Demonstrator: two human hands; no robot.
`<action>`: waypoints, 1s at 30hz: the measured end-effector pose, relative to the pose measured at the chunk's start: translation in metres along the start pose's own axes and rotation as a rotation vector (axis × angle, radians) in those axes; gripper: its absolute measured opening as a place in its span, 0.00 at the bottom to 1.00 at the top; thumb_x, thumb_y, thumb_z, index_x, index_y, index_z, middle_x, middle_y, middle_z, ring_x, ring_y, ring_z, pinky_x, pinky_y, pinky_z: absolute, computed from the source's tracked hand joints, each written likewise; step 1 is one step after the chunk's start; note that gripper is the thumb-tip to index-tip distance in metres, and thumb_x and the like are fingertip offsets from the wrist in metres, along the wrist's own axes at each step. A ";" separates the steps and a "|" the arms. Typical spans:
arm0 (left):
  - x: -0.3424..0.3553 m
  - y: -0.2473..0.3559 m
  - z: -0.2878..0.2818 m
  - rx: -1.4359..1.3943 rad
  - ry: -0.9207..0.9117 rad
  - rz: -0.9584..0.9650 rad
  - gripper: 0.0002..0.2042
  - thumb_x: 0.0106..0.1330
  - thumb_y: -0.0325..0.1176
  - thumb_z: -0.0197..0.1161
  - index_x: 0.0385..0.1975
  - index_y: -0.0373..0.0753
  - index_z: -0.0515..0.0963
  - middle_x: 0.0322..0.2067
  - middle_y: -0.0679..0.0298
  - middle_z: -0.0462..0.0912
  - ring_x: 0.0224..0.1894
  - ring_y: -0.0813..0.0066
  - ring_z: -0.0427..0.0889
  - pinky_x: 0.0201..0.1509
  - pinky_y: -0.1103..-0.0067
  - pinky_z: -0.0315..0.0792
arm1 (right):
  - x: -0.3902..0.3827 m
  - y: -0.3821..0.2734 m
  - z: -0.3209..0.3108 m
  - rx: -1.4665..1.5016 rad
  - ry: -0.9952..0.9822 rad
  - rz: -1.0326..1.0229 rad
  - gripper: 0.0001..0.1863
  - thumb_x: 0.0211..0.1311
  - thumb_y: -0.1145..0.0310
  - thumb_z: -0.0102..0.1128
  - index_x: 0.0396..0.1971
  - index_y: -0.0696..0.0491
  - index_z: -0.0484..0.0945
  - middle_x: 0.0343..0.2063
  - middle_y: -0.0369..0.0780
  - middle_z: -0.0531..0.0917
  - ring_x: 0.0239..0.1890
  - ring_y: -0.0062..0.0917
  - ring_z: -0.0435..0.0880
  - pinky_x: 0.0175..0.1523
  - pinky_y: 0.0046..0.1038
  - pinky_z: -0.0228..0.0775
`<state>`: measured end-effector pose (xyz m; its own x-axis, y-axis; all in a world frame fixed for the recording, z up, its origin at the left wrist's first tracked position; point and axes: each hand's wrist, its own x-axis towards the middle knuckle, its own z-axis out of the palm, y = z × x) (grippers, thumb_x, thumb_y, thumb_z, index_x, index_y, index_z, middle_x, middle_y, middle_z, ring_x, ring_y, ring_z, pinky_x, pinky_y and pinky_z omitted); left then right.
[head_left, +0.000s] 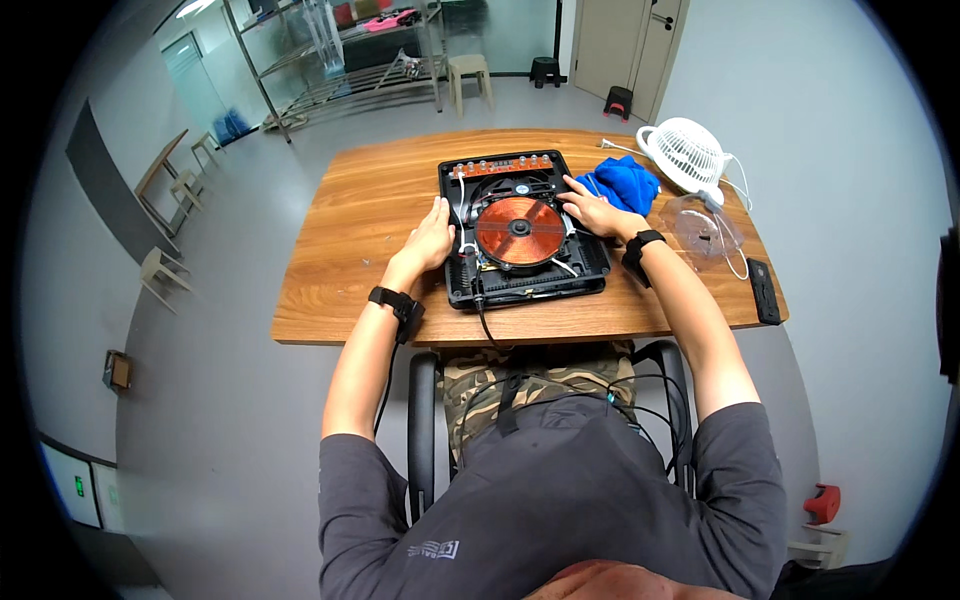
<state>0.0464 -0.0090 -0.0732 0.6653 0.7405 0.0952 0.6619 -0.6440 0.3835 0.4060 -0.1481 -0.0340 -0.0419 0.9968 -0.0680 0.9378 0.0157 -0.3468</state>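
Observation:
In front of me on the wooden table (345, 220) lies an induction cooker with its top off, its black casing (590, 283) exposed. A round copper coil (505, 235) fills the middle, and an orange circuit board (500, 166) runs along the far edge. Behind the coil a black cooling fan is partly visible. My left hand (430, 238) rests along the casing's left side, fingers stretched out. On the opposite side, my right hand (597, 213) touches the casing's right edge with its fingers apart. A black cord (481, 310) hangs from the near side.
Right of the cooker lie a blue cloth (622, 186), a white fan grille with a cord (688, 150), a clear round plastic piece (700, 235) and a flat black object (763, 290). Metal shelving (350, 75) and stools (470, 75) stand farther off.

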 end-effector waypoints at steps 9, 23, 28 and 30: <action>-0.003 -0.001 0.000 -0.056 -0.014 0.004 0.32 0.78 0.40 0.43 0.76 0.34 0.43 0.78 0.49 0.40 0.78 0.51 0.49 0.77 0.57 0.54 | 0.005 0.006 0.004 -0.030 0.027 -0.072 0.24 0.80 0.54 0.40 0.68 0.47 0.67 0.78 0.44 0.45 0.76 0.48 0.55 0.70 0.58 0.56; -0.007 0.009 0.004 -0.084 0.063 -0.036 0.31 0.76 0.40 0.43 0.75 0.34 0.47 0.77 0.50 0.46 0.77 0.53 0.52 0.76 0.55 0.55 | 0.010 0.013 0.006 0.014 0.017 -0.077 0.24 0.80 0.55 0.41 0.69 0.47 0.66 0.78 0.41 0.46 0.77 0.45 0.53 0.72 0.61 0.49; -0.010 -0.006 0.004 -0.071 0.107 0.022 0.32 0.77 0.44 0.46 0.75 0.34 0.50 0.76 0.49 0.50 0.76 0.53 0.55 0.75 0.57 0.57 | 0.008 -0.003 0.000 -0.001 0.013 -0.084 0.23 0.79 0.56 0.42 0.68 0.48 0.67 0.78 0.43 0.47 0.76 0.45 0.55 0.72 0.55 0.54; -0.020 0.010 -0.015 -0.016 0.095 0.050 0.32 0.77 0.48 0.48 0.73 0.34 0.54 0.74 0.48 0.56 0.74 0.52 0.59 0.74 0.59 0.60 | 0.004 0.008 0.003 -0.023 0.021 -0.069 0.23 0.79 0.57 0.43 0.68 0.49 0.67 0.77 0.43 0.47 0.76 0.46 0.56 0.72 0.55 0.56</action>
<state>0.0350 -0.0272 -0.0572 0.6611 0.7229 0.2011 0.6225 -0.6780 0.3909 0.4122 -0.1440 -0.0403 -0.1000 0.9947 -0.0253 0.9406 0.0862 -0.3284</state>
